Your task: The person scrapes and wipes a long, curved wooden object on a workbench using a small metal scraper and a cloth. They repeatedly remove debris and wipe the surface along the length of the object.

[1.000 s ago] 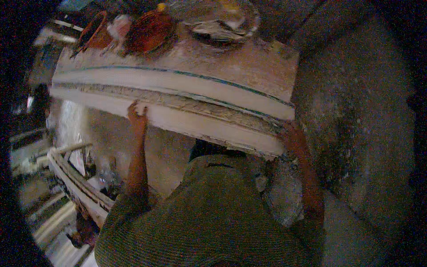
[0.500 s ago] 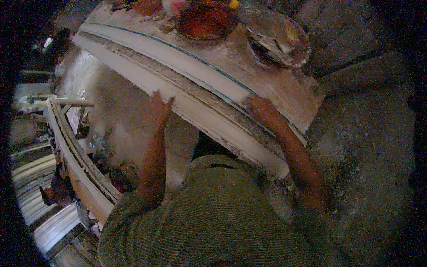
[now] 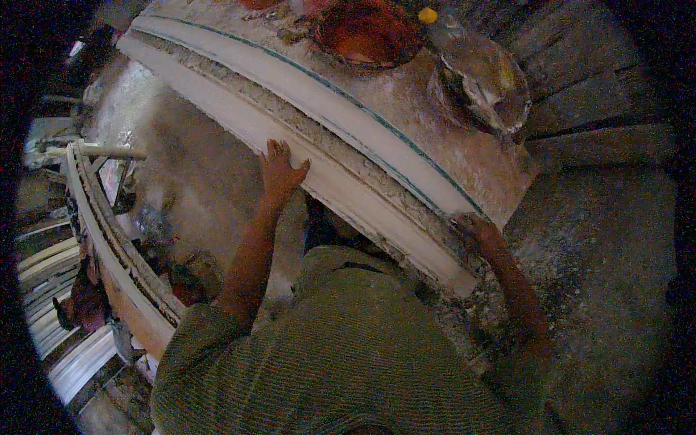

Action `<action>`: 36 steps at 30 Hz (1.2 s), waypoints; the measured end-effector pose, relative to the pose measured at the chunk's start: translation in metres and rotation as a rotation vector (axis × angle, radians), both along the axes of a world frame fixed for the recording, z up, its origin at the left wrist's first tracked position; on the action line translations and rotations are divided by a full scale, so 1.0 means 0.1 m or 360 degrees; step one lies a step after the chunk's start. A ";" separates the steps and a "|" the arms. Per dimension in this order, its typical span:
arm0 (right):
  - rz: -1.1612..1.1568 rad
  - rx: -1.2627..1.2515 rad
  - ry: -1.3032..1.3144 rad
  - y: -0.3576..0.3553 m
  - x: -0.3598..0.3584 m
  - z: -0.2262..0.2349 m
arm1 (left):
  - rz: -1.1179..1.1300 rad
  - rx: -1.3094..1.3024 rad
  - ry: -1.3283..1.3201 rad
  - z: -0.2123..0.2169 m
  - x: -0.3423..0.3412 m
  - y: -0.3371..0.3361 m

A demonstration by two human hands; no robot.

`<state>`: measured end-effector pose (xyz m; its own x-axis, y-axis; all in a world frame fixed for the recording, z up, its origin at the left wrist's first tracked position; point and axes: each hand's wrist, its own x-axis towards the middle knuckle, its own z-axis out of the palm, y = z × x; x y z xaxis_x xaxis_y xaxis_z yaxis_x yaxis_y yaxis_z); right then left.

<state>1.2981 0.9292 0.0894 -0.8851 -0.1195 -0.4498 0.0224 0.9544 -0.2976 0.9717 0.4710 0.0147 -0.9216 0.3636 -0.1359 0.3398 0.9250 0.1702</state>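
A long pale wooden strip (image 3: 377, 221) runs slantwise across the workbench in front of me. Beside it, on the far side, lies a second pale strip (image 3: 326, 123) with a green line along its outer edge. Rough, crumbly material (image 3: 304, 130) fills the groove between them. My left hand (image 3: 281, 170) rests with spread fingers on the near strip's close edge. At the right end of the far strip, my right hand (image 3: 476, 228) has its fingers bent and drawn together over the groove. Whatever they may grip is too dark to make out.
A round reddish bowl (image 3: 370, 35) and a round basin (image 3: 482, 87) with pale smeared contents stand at the back of the bench. Off to the left is a curved wooden frame (image 3: 109, 232), with several stacked pale strips (image 3: 51, 268) beyond it. Dark boards (image 3: 594, 109) lie at right.
My right hand has slid along the strips toward their right end. My left hand has shifted slightly right on the near strip, its fingers spread wider.
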 end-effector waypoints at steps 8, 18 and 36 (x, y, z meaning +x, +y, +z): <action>0.0056 -0.0346 0.0220 -1.37 -2.77 -0.27 | -0.0289 0.0126 0.0052 0.04 -0.18 -0.21; -0.0286 -0.0301 0.0124 -1.55 -2.33 -0.48 | -0.0123 0.0798 0.0015 -0.29 -1.10 -1.22; -0.0702 -0.0469 0.0720 -3.47 -5.34 -1.05 | 0.0022 0.1181 -0.0134 0.42 -1.29 -0.77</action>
